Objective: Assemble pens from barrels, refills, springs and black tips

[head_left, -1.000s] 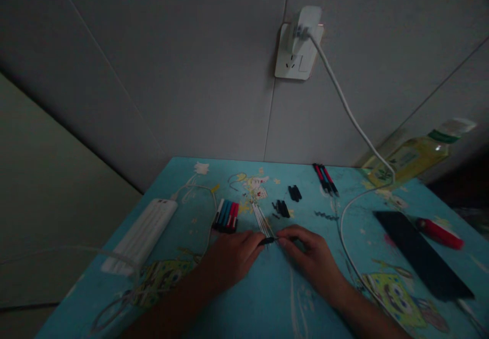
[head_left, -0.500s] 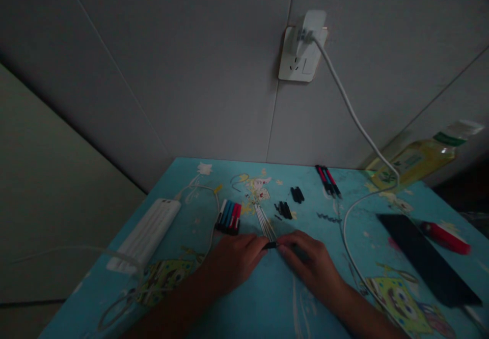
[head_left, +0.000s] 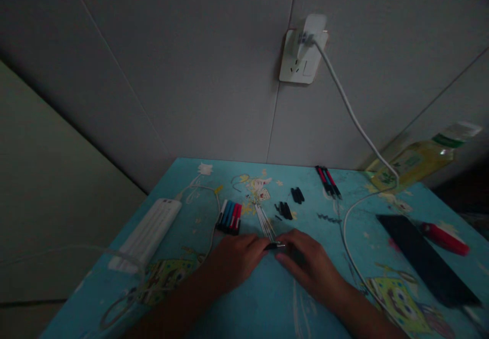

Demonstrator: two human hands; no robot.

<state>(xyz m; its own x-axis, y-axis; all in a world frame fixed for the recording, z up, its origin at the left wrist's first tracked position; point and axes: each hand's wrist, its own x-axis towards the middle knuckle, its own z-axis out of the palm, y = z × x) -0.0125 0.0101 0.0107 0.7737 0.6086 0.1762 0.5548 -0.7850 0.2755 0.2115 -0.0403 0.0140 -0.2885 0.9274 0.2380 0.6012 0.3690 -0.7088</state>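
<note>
My left hand [head_left: 240, 257] pinches a small black pen part [head_left: 272, 246], and a thin pale or metallic piece shows at its right end. Thumb and forefinger of my right hand [head_left: 311, 260] stand apart around that end; I see nothing held between them. Several thin pen refills [head_left: 263, 221] lie fanned out just beyond my fingertips. To their left sit coloured pen barrels [head_left: 229, 216] in white, blue and red with black ends. Short black pen parts [head_left: 284, 210] lie to the right of the refills, and another group of black pieces [head_left: 297, 195] is farther back.
Assembled pens [head_left: 328, 182] lie near the wall. A power strip [head_left: 147, 234] with cables is at left. At right are a dark flat object [head_left: 428, 260], a red object [head_left: 446, 238] and a tilted bottle [head_left: 420, 161]. A white cable [head_left: 346, 227] crosses the blue tablecloth.
My right thumb and forefinger have parted from the black pen part's end, where a pale piece now shows. My left hand keeps its pinch in nearly the same place.
</note>
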